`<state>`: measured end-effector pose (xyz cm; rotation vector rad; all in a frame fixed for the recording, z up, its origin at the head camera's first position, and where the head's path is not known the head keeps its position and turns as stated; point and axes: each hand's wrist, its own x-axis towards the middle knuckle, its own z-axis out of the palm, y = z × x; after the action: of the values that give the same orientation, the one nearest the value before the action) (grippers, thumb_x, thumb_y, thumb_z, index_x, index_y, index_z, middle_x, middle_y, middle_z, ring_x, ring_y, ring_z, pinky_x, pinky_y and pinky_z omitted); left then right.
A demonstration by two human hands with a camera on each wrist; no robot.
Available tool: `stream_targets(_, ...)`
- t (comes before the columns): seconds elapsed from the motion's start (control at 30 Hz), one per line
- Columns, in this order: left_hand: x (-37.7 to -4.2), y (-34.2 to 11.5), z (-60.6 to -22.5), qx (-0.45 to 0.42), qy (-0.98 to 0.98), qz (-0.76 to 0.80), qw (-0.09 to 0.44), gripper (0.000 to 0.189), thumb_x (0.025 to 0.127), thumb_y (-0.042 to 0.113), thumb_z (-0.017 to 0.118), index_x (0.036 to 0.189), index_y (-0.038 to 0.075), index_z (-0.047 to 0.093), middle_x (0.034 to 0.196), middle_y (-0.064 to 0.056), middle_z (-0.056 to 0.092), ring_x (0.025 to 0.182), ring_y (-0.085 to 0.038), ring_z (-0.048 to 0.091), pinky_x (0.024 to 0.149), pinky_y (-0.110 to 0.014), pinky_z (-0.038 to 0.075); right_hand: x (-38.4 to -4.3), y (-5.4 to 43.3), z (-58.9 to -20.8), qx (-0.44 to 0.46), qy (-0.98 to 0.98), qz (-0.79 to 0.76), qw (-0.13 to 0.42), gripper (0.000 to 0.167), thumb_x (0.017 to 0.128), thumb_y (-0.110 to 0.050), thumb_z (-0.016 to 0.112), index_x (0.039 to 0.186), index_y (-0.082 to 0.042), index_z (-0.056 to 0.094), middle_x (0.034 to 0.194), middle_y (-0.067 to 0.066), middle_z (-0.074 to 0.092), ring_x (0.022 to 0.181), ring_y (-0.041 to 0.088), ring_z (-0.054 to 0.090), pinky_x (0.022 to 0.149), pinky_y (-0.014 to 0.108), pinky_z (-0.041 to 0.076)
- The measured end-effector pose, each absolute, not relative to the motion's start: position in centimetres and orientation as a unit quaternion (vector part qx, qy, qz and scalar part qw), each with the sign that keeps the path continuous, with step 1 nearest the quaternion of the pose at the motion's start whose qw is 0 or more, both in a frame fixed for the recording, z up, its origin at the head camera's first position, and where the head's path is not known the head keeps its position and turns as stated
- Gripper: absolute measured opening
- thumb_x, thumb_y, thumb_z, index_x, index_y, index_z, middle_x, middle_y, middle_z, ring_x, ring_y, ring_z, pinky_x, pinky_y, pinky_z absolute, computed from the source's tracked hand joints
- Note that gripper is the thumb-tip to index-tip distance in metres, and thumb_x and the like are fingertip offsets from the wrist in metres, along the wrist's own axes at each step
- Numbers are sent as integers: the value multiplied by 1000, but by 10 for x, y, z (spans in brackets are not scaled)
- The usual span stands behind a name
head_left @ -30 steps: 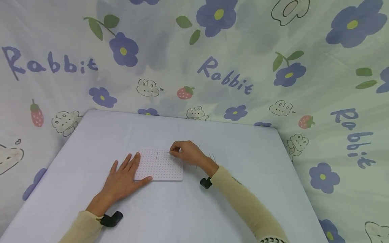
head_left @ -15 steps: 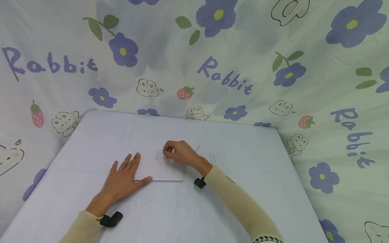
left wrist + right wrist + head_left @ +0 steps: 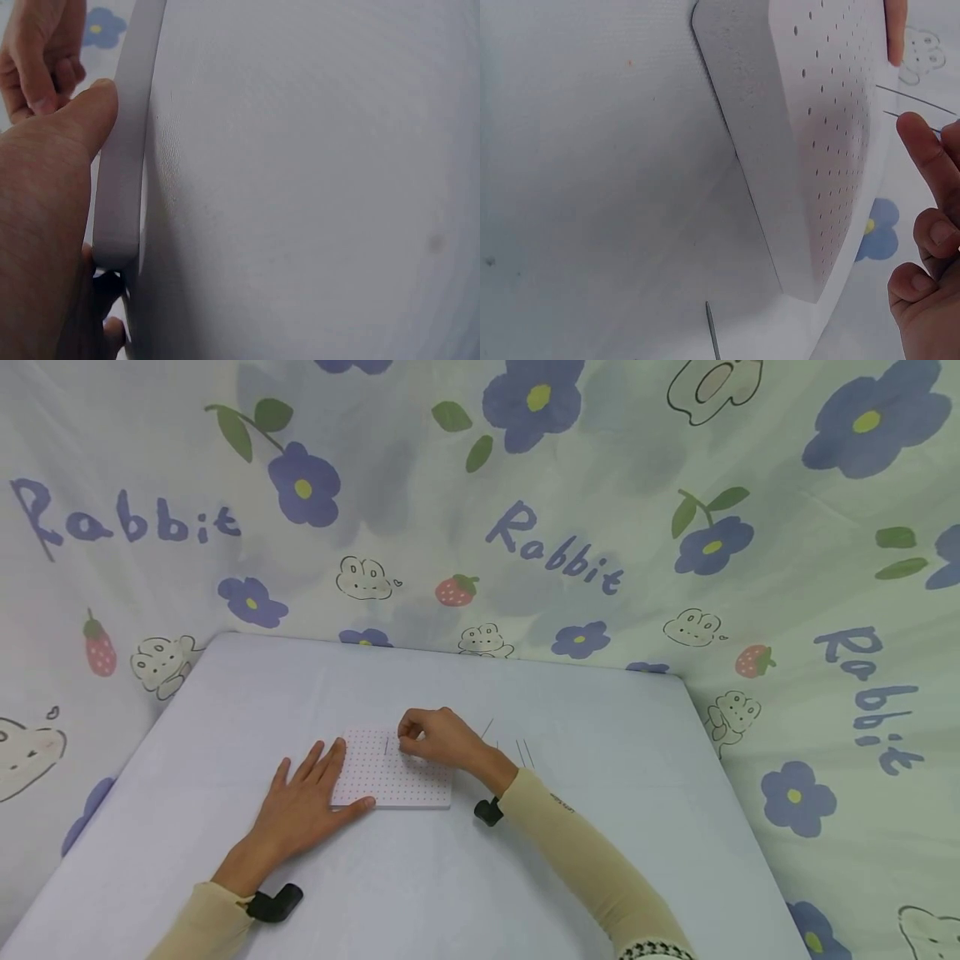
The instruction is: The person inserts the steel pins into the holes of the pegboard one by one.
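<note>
A white board (image 3: pixel 393 785) with rows of small holes lies on the table. My left hand (image 3: pixel 300 802) rests on its left side with straight fingers, the thumb along the near edge. One thin needle (image 3: pixel 387 744) stands in the board's upper part. Just right of it, above the board, my right hand (image 3: pixel 438 737) pinches a second needle (image 3: pixel 891 115) between thumb and forefinger. In the right wrist view that needle's tip is close to the holes, beside the standing needle (image 3: pixel 915 100); whether it is in a hole I cannot tell.
Several loose needles (image 3: pixel 528 752) lie on the table right of the board, some partly hidden by the right forearm. A pointed needle (image 3: pixel 712 330) shows near the board in the right wrist view. A patterned cloth (image 3: pixel 420 510) hangs behind the white table (image 3: pixel 315 677).
My right hand has moved left over the board with the needle, coming close to the standing one. The left hand has stayed put.
</note>
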<state>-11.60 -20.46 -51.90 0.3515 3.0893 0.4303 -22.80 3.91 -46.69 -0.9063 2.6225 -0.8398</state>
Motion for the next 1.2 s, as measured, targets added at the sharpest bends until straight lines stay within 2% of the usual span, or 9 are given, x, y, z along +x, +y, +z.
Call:
stream_targets(0.77,-117,-204,-519,116,984,138,1,112,87,81,47,159,0,20,163,-20,29,152,-42,20,115,-71,8,-227,36,-475,-322,910,-232,118,6,97,-27,67,102,-25,70,92,-16,68,84,0,59,77,16,47)
stream_targets(1.2,-117,-206,-520,114,984,137,4,112,88,81,46,160,0,18,163,-20,28,152,-41,19,115,-71,7,-227,36,-476,-331,909,-225,116,6,98,-26,67,102,-25,70,92,-17,68,83,1,58,79,17,47)
